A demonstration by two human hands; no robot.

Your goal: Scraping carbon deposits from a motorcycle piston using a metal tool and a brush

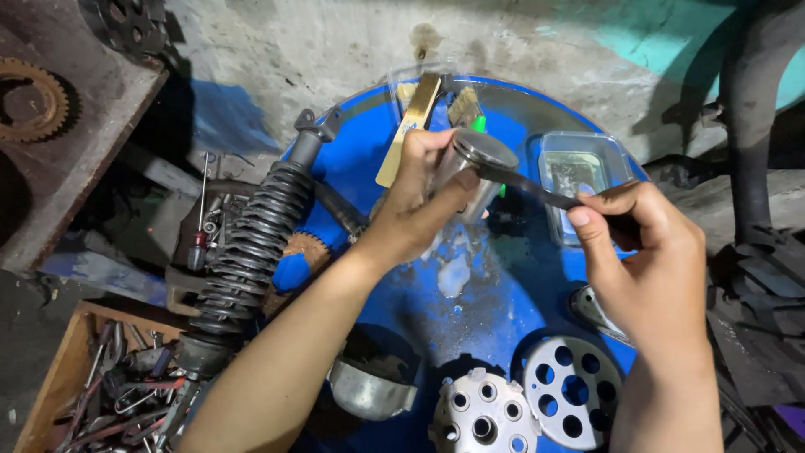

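The left hand (419, 197) is clenched around a short metal cylinder, a piston (482, 155), and holds it up over the blue drum top (495, 310), with its flat round crown tilted up and toward the right. The right hand (646, 252) pinches the near end of a dark flat metal strip (537, 191), which looks like a file or scraper; I cannot tell which. The far end of the strip lies against the rim of the piston just under the crown.

As I judge it, the step in hand is working the strip along the piston's edge, scraping or filing it. The next stroke calls for a firm hold from the left hand so the piston does not turn, and for the strip to stay flat on the rim.

The piston's long axis runs from the left palm up and to the right, crown leading. The strip's long axis runs from the right thumb up and to the left, meeting the piston.

Beside the left forearm a black coil shock absorber (251, 252) leans. Two round plates with holes (528, 403) lie on the drum's near side, and a clear plastic box (583, 172) sits beyond the hands.
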